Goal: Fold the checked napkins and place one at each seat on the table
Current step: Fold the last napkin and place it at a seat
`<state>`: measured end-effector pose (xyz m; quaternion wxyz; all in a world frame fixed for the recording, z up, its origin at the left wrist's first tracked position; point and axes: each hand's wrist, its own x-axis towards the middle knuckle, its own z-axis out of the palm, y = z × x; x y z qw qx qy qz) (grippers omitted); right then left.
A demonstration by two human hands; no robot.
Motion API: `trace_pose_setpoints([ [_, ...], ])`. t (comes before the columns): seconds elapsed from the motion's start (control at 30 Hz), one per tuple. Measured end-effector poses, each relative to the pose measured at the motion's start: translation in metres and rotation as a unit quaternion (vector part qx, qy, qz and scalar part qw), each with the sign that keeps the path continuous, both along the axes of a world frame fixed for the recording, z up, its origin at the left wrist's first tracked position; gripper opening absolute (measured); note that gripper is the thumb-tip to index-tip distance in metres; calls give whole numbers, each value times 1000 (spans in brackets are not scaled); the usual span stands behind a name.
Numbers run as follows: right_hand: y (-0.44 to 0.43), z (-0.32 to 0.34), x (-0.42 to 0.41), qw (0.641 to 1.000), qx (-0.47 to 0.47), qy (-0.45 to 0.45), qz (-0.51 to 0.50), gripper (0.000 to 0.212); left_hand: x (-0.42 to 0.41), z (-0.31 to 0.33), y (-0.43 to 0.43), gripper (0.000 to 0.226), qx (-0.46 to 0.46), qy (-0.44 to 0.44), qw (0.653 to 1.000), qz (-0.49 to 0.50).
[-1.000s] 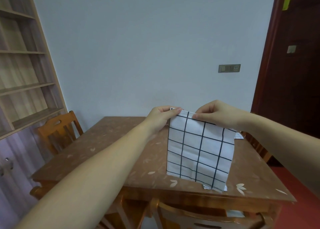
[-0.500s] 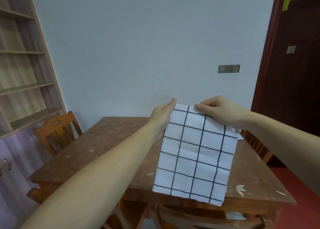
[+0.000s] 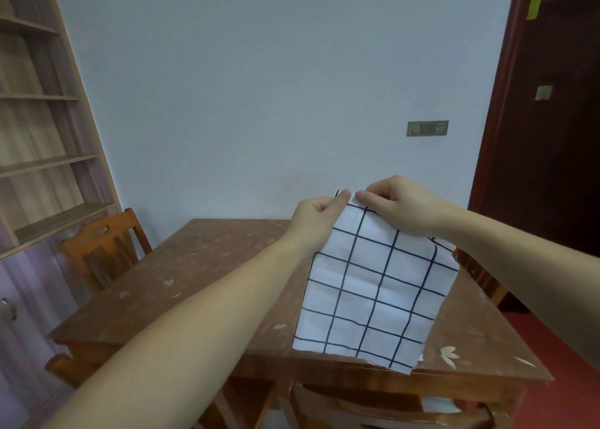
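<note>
A white napkin with a dark checked grid hangs in the air above the near right part of the brown table. My left hand pinches its top left corner. My right hand pinches the top edge right beside it, so the two thumbs almost touch. The cloth's right top edge slopes down under my right forearm. Its lower edge hangs just over the table's front edge.
A wooden chair stands at the table's left side, another chair's back sits below the front edge, and a third shows at the right. Shelving fills the left wall; a dark door is at right.
The napkin was raised off the table and now hangs free. My right hand slid left along the top edge until it reached my left hand.
</note>
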<state>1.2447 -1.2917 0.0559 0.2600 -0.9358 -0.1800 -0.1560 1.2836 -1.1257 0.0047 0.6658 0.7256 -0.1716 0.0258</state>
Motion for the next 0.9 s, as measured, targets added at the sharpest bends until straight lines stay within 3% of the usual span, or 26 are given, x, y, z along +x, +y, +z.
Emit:
trace_pose_setpoints([
  [0.23, -14, 5, 0, 998, 53, 5, -45, 44, -1, -7, 11, 86, 13, -10, 1000, 15],
  [0.47, -31, 3, 10, 991, 103, 27, -79, 57, -2, -14, 18, 63, 69, -2, 996, -53],
  [0.57, -37, -2, 11, 990, 112, 32, -85, 58, 1, -18, 18, 62, 52, 9, 998, -35],
  [0.67, -40, -8, 12, 988, 122, 34, -93, 59, 0, -19, 19, 74, 76, 26, 993, -85],
  [0.8, -44, -7, 12, 986, 131, 46, -96, 61, -7, -17, 25, 45, 155, 61, 975, -145],
  [0.9, -47, -8, 13, 986, 127, 58, -94, 62, -7, -15, 31, 45, 148, 78, 971, -170],
])
